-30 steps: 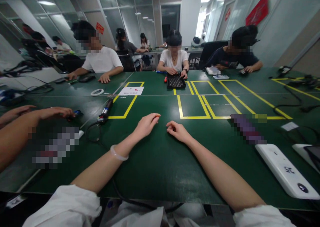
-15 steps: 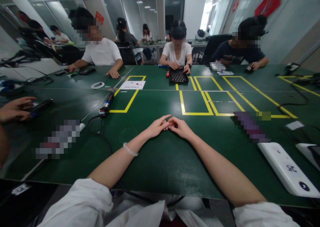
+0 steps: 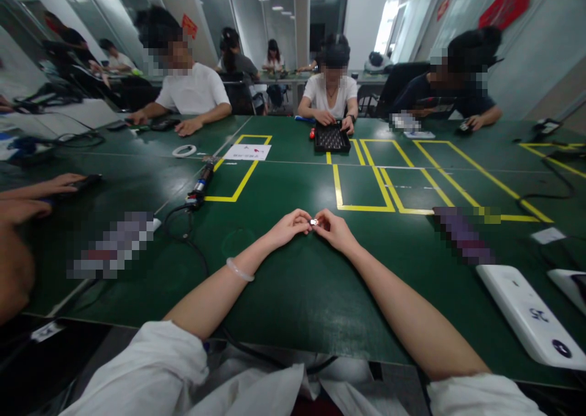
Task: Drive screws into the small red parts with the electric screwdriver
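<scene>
Fingertips of both hands meet around a small shiny piece, silvery with a bright glint, too small to name. My left hand, with a pale bangle on its wrist, pinches the piece from the left. From the right, my right hand has its thumb and fingers closed on the same piece. Both hands are held just over the green table, in the middle of the view. The fingers cover part of the piece.
A white device lies at right beside a blurred dark object. Left of my hands are a black cylindrical tool with a cable and a white ring. Across the table, a person works at a black tray. Yellow tape marks rectangles.
My fingers have shifted around the small piece, which now shows a bright silvery face; before, a reddish-orange spot showed there. My left index finger has curled in. The view has turned slightly left.
</scene>
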### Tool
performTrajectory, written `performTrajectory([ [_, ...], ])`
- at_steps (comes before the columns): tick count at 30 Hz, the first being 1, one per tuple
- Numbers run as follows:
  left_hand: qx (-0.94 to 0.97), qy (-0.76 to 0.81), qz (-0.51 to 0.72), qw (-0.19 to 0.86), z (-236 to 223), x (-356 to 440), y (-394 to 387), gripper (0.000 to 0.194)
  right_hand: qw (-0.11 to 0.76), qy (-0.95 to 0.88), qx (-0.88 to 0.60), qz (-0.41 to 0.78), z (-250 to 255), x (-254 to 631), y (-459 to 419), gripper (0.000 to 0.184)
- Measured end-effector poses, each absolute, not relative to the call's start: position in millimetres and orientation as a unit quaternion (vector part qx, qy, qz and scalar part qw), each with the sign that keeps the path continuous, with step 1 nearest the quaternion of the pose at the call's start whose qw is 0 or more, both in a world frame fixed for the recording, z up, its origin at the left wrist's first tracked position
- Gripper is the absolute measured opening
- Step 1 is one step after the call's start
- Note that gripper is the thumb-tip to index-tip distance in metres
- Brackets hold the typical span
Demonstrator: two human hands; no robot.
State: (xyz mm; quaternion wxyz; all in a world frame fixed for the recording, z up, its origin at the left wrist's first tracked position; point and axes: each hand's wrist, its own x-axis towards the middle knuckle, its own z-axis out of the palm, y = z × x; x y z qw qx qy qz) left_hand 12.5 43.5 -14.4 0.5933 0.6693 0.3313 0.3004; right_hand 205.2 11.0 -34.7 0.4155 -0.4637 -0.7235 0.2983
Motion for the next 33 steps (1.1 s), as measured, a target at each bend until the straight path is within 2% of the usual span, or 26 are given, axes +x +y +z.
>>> performTrajectory([
  [9, 0.69, 0.318, 0.298, 0.578, -19.2, 11.1, 45.6, 0.029, 0.396, -0.733, -0.475, 0.283, -36.4, 205.2, 11.1, 0.015],
  [15, 0.68, 0.318, 0.3, 0.589, -19.9, 11.3, 48.0, 0.027, 0.413, -0.739, -0.457, 0.274, -34.1, 204.6, 9.9, 0.021],
  [20, 0.689, 0.33, 0.291, 0.576, -16.6, 11.0, 47.4, 0.03, 0.427, -0.744, -0.449, 0.251, -34.1, 204.8, 10.4, 0.014],
  [33, 0.702, 0.334, 0.29, 0.558, -12.2, 12.8, 40.6, 0.035, 0.403, -0.723, -0.476, 0.296, -31.5, 205.2, 10.1, 0.02],
])
